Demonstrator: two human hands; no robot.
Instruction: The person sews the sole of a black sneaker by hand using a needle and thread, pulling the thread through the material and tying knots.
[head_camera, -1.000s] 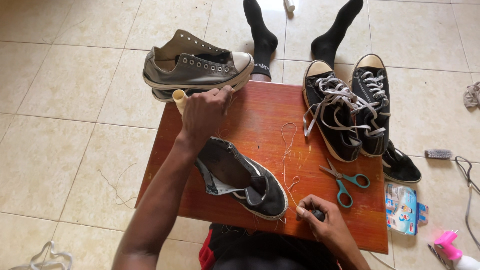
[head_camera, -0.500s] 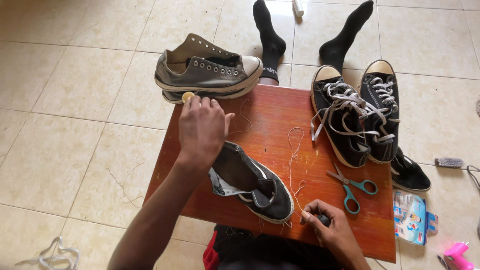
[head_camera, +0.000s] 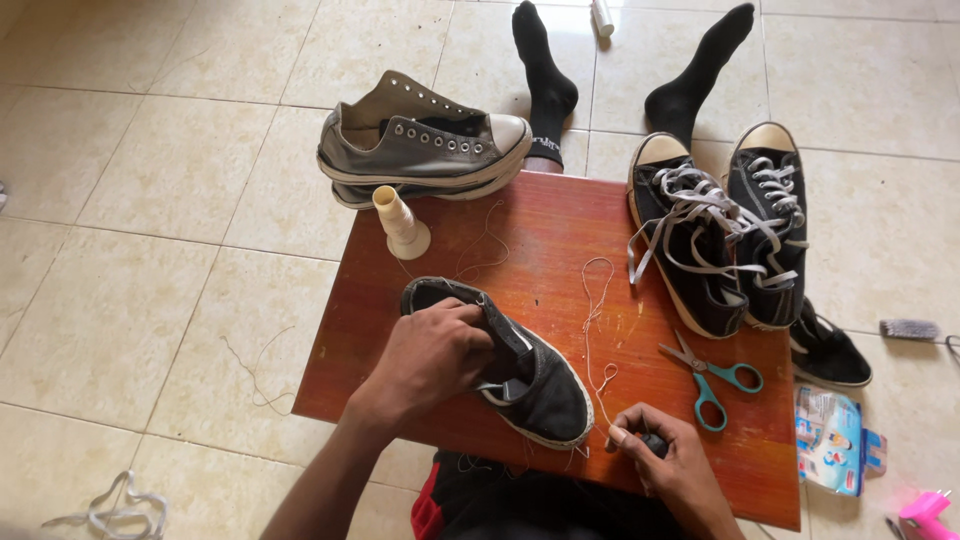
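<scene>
left hand (head_camera: 432, 352) grips the dark canvas shoe (head_camera: 510, 362), toe pointing toward right hand (head_camera: 668, 462), whose fingers pinch pale thread (head_camera: 597, 330).

From my feed the low table (head_camera: 560, 230) looks like reddish wood with a smooth, slightly glossy varnish. The dark shoe (head_camera: 520, 365) under my left hand (head_camera: 425, 360) is matt canvas cloth with a pale rubbery sole edge. Thread (head_camera: 597, 320) is thin, off-white and fibrous, and the cone spool (head_camera: 400, 222) looks like matt cream plastic. Scissors (head_camera: 712, 375) have shiny metal blades and teal plastic handles. Floor tiles (head_camera: 150, 200) are smooth beige ceramic with a soft sheen.
</scene>
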